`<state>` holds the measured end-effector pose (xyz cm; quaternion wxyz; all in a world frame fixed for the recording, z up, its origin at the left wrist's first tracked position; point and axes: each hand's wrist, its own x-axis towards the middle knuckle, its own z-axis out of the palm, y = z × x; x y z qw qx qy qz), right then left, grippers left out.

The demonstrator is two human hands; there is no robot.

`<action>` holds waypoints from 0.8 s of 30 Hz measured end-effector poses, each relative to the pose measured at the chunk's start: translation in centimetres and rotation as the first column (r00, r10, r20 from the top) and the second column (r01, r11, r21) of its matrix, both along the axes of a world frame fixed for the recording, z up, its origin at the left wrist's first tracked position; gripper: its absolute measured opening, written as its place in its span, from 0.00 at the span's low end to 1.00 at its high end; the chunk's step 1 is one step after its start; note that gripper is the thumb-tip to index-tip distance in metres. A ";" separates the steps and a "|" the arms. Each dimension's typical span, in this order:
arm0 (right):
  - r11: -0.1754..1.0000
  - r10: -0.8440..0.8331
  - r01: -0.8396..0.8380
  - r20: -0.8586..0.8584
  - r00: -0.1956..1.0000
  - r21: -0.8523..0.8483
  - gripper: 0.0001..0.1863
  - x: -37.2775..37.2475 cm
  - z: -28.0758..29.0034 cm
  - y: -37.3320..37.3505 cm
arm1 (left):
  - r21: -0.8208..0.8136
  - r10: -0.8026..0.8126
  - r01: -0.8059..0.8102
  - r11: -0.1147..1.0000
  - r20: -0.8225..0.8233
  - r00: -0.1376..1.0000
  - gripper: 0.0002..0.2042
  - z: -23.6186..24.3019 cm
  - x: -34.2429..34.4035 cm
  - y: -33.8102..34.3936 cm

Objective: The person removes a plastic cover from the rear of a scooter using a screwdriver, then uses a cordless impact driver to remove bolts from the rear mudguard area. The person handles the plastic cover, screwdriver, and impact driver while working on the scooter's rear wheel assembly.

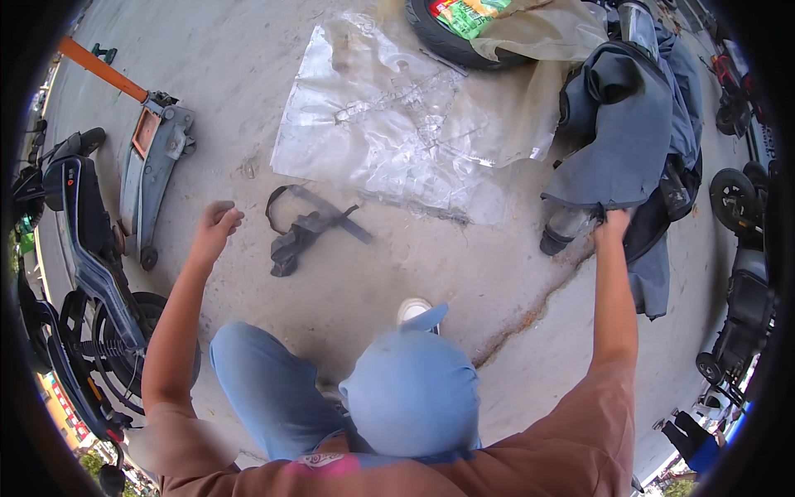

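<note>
My right hand (611,225) is closed on the lower edge of a grey fabric cover (617,145), which lies in a crumpled heap at the right. Right beside that hand, a see-through cylinder with a black end (559,236) pokes out from under the fabric; most of it is hidden. My left hand (219,225) hovers over the ground at the left, fingers curled and dark at the tips, with nothing visible in it. Between my hands, nearer the left one, a black strap with a bunched fabric piece (302,232) rests on the concrete.
Clear plastic sheeting (397,116) spreads across the ground ahead, with a black tyre (455,37) and a green packet (468,15) at its far edge. A floor jack (153,166) with an orange handle stands left, near a black electric scooter (91,240). More scooters (741,273) line the right.
</note>
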<state>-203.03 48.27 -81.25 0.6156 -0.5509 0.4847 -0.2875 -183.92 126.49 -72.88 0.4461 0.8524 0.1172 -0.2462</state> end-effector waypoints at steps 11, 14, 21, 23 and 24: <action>0.783 0.622 -0.578 -0.310 0.719 0.231 0.05 -7.4 6.7 27.7 | -0.462 0.149 -0.160 0.872 -0.062 0.987 0.13 1.0 -12.2 0.8; 0.576 0.800 -0.789 -0.343 0.492 0.214 0.07 -6.4 9.7 35.1 | -0.559 0.311 -0.342 0.755 -0.155 0.938 0.12 0.1 -16.5 2.7; 0.060 0.741 -0.975 -0.645 0.188 -0.215 0.15 -6.4 14.3 40.0 | -0.391 0.458 -0.533 0.750 -0.273 0.846 0.15 -5.1 -22.8 8.3; 0.428 0.717 -0.902 -0.586 0.378 -0.059 0.11 -5.2 16.0 40.7 | -0.330 0.537 -0.589 0.738 -0.240 0.808 0.14 -5.0 -23.0 10.3; 0.602 0.708 -0.793 -0.523 0.474 0.097 0.10 -5.3 17.8 40.1 | -0.348 0.533 -0.582 0.735 -0.235 0.813 0.14 -4.5 -22.1 9.6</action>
